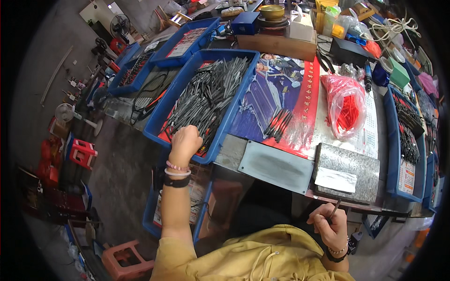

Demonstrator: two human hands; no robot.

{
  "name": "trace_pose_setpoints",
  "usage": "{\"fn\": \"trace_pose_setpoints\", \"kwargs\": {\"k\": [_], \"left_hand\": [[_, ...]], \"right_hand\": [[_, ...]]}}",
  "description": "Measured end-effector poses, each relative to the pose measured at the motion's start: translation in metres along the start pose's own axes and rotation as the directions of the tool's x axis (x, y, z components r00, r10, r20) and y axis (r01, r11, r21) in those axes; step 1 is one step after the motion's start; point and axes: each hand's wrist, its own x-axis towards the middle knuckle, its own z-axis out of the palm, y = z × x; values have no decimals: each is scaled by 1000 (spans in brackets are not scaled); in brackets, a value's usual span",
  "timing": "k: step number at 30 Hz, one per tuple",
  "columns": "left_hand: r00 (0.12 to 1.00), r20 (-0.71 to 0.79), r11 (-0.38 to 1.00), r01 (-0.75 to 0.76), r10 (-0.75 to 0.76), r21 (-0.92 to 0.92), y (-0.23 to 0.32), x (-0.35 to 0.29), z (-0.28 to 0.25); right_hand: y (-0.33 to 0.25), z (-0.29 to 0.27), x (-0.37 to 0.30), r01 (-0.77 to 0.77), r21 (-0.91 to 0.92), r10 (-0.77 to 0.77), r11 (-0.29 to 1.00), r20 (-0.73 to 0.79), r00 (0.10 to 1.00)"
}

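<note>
My left hand (185, 141) is curled at the near end of a blue plastic tray (233, 114), over its heap of thin dark-grey rods (206, 96). Its fingertips point down and away, so anything in them is hidden. Past the table's front edge at the right, my right hand (329, 227) pinches a thin dark rod (334, 210) that sticks up from the fingers. A flat grey plate (276, 164) lies along the front edge between the hands. Just beyond my right hand is a flat grey slab (351, 161) with a white sheet (335, 180) on it.
A small pile of dark rods with red parts (278, 125) lies on a colourful poster (267, 100). Behind the slab rests a clear bag of red pieces (346, 112). A filled blue tray (407, 189) stands right. Below left are a blue bin (150, 210) and a stool (126, 262).
</note>
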Motion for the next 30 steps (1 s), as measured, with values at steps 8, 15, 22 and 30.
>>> {"fn": "trace_pose_setpoints", "kwargs": {"k": [8, 15, 22, 30], "left_hand": [[1000, 5, 997, -5, 4, 80, 8, 2, -1], [948, -313, 997, 30, -50, -70, 24, -4, -16], [959, -269, 547, -270, 84, -792, 143, -135, -31], [812, -150, 182, -299, 564, -937, 223, -161, -7]], "right_hand": [[5, -7, -3, -3, -45, 7, 999, 87, 996], [6, -18, -4, -6, 0, 6, 1000, 131, 991], [-4, -10, 11, -48, 332, 26, 942, 69, 997], [-13, -26, 15, 93, 289, -73, 953, -79, 994]]}}
